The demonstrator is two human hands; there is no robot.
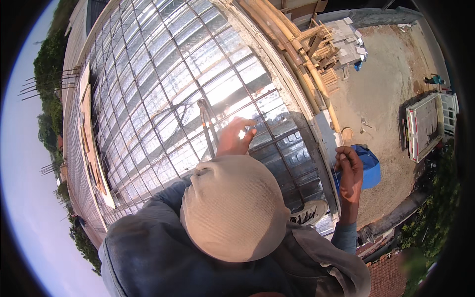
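Note:
My left hand (236, 135) is over the steel rebar grid (246, 87), its thumb and forefinger curled almost together beside a bar. Anything between those fingertips is too small to make out. Long-handled pincers (205, 121) with dark and orange grips lie on the grid just left of this hand. Out past the deck's right edge, my right hand (350, 171) is raised with its fingers bent in a pinch; what it holds cannot be made out. A round beige cloth-covered shape (235, 208) fills the lower middle and hides my left forearm.
Ribbed shiny metal decking (217, 54) lies under the bars. Bamboo poles (297, 44) run along the right edge, above a drop to the ground. Below are a blue container (366, 166) and a white truck (424, 126). Wooden planks (94, 148) lie at left; rebar ends (49, 85) jut out beyond.

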